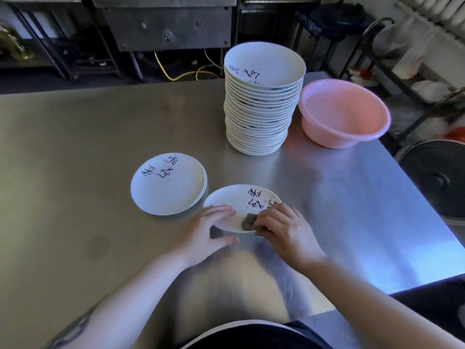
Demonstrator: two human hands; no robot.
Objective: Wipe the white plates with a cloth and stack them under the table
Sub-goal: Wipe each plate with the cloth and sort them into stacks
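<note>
Early going: one plate [236, 205] at the near table [75, 147] edge mid-wipe, right hand [284, 230] pinching the cloth [249, 221], left hand [206, 233] spread bracing its rim, small pile [167, 183] beside, tall stack [261, 102] untouched, nothing visibly stowed underneath.

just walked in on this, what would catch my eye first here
The tall stack of white plates at the table's far side stands out, with a pink basin on its right. Nearer, the right hand rubs a grey cloth on a plate that the left hand steadies.
</note>
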